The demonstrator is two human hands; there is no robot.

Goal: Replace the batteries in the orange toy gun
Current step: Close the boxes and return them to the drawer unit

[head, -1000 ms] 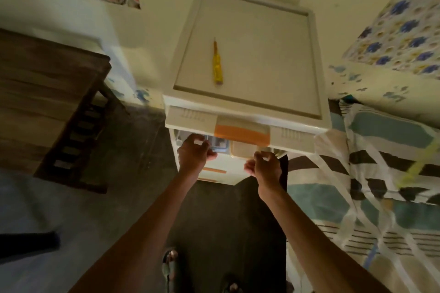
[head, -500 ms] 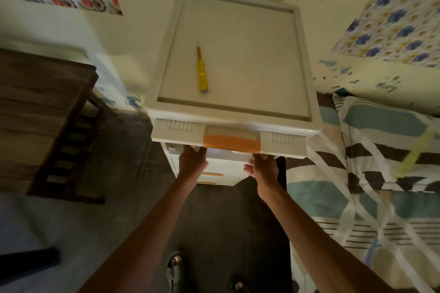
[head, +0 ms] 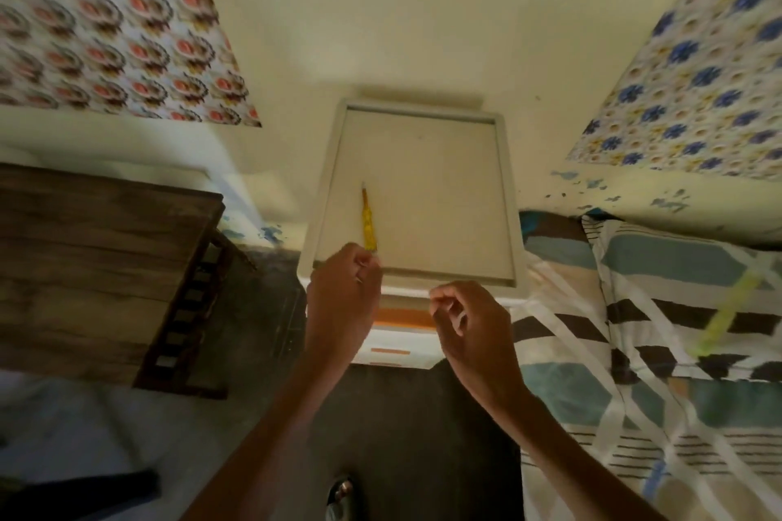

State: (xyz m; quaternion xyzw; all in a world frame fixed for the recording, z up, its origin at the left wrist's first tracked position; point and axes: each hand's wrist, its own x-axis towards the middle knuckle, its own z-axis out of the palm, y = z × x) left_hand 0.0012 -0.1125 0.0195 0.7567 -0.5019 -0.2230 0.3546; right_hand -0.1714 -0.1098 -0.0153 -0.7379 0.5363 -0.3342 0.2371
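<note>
Both hands off the drawer now, left hand [head: 343, 292] curled at the yellow screwdriver [head: 368, 220], right hand [head: 465, 324] loosely curled, empty.

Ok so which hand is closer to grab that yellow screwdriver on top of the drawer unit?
Left. The left hand is already at the handle end of the yellow screwdriver, fingers curled beside it. The right hand hangs further off, over the drawer unit's front edge.

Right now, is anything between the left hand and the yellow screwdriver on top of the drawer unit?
Nothing visible is in the way. The left hand is at the handle end of the yellow screwdriver, which lies alone on the drawer unit top. Whether the fingers touch it cannot be told. The right hand is off to the side.
</note>
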